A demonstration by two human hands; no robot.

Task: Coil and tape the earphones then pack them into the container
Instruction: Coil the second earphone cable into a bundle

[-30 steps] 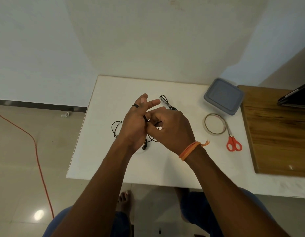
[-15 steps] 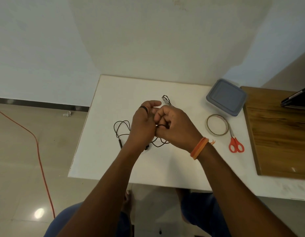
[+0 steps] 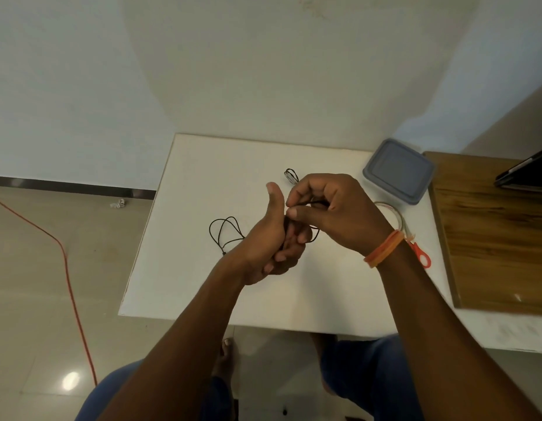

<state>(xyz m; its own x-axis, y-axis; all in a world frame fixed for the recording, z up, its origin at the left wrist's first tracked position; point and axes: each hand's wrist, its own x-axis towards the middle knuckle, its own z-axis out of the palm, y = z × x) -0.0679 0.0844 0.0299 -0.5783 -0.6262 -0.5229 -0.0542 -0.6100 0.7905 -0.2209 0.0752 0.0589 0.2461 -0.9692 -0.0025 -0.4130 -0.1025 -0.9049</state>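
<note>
Fingers of both hands, left hand (image 3: 265,244) and right hand (image 3: 333,214), apparently pinch the earphones (image 3: 225,232).

black earphones (image 3: 225,232), grey container (image 3: 398,171), red scissors (image 3: 423,256)

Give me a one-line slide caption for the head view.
Both hands wind the black earphone cable over the white table: left hand grips coils, right hand pinches the strand; lidded container waits.

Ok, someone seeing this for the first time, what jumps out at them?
Both hands meet over the middle of the white table: the left hand, thumb up, and the right hand work a thin black earphone cable whose loops trail left. At the far right corner sits a closed grey container, with red-handled scissors nearer.
</note>
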